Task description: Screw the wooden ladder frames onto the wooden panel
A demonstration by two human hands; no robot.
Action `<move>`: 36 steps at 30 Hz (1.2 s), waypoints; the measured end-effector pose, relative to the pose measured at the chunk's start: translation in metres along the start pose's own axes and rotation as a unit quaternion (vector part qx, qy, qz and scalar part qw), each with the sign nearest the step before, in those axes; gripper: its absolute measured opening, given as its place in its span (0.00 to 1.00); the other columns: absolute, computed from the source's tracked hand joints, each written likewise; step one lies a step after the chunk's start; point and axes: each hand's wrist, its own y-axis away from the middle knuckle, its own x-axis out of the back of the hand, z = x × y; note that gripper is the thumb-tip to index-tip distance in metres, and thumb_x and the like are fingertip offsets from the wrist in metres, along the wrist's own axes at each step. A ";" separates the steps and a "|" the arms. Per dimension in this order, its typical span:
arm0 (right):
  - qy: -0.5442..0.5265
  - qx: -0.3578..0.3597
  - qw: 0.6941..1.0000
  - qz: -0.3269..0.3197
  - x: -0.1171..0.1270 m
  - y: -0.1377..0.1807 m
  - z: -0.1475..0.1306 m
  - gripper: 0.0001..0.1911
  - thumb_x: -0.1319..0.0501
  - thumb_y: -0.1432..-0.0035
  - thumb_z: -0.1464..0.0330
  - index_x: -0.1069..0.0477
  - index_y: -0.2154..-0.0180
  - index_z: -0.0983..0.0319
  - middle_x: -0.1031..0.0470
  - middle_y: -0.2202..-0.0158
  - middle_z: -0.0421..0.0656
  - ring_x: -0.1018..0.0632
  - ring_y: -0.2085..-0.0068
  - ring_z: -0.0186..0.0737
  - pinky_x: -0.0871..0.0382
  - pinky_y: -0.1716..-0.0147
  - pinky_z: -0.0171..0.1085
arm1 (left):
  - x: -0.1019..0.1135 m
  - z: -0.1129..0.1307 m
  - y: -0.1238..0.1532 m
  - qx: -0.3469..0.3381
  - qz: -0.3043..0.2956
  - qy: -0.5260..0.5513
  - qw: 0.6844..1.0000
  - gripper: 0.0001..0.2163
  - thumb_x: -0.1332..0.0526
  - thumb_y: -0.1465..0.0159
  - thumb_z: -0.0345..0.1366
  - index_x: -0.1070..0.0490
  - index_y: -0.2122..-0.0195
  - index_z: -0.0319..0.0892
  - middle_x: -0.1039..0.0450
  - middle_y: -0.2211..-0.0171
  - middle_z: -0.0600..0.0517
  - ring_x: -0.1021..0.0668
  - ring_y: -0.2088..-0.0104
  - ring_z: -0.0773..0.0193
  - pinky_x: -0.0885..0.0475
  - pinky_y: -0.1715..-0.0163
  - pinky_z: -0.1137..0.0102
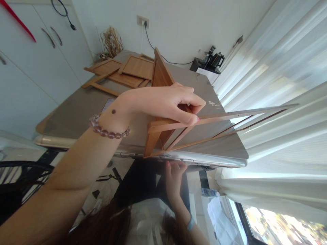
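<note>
Nearest, the person's right hand [175,175], with one blue wristband [190,223], reaches up to the near edge of the grey counter [84,112]. Its fingers touch the rim just below a wooden frame [153,137]; whether they grip anything cannot be told.

Above it, the left hand [163,103], wearing one bead bracelet [108,132], is closed around the frame's top bar, fingers curled under. The one frame stands upright at the counter's near edge, with thin slats running off to the right.

It looks light and stiff. The slats seem slender enough to snap or flex, so the thicker corner bars are likely the safer hold.

Farther back, two flat wooden panels [138,66] lie among loose bars. Beyond them, one dark kettle [217,59] stands by the white curtains [281,68].
</note>
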 end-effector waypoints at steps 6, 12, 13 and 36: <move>0.261 0.217 0.941 -0.010 0.010 -0.020 0.000 0.11 0.40 0.36 0.57 0.31 0.62 0.58 0.25 0.61 0.46 0.28 0.62 0.44 0.39 0.59 0.44 | 0.000 0.000 0.000 -0.002 -0.004 -0.007 1.000 0.14 0.46 0.38 0.46 0.42 0.75 0.42 0.39 0.75 0.54 0.34 0.68 0.66 0.40 0.59 0.67; 0.356 0.288 0.889 -0.002 0.006 -0.035 -0.006 0.12 0.46 0.31 0.61 0.31 0.64 0.60 0.26 0.68 0.45 0.29 0.66 0.44 0.42 0.64 0.41 | 0.001 0.001 0.001 -0.006 -0.006 -0.024 1.000 0.14 0.47 0.37 0.45 0.43 0.74 0.42 0.40 0.75 0.53 0.34 0.66 0.65 0.40 0.59 0.67; 0.354 0.288 0.890 -0.007 0.006 -0.036 -0.005 0.11 0.46 0.31 0.62 0.30 0.64 0.60 0.26 0.68 0.45 0.29 0.65 0.44 0.43 0.64 0.41 | 0.001 0.001 0.001 -0.007 -0.006 -0.022 1.000 0.14 0.46 0.37 0.45 0.42 0.74 0.42 0.39 0.75 0.53 0.34 0.66 0.65 0.40 0.59 0.67; -0.406 -0.256 0.864 -0.154 -0.024 -0.012 -0.059 0.15 0.45 0.36 0.55 0.29 0.68 0.58 0.31 0.74 0.37 0.45 0.81 0.29 0.45 0.79 0.32 | 0.001 0.003 0.000 0.007 0.004 -0.016 1.000 0.13 0.45 0.38 0.44 0.40 0.74 0.42 0.39 0.75 0.53 0.33 0.66 0.64 0.38 0.57 0.67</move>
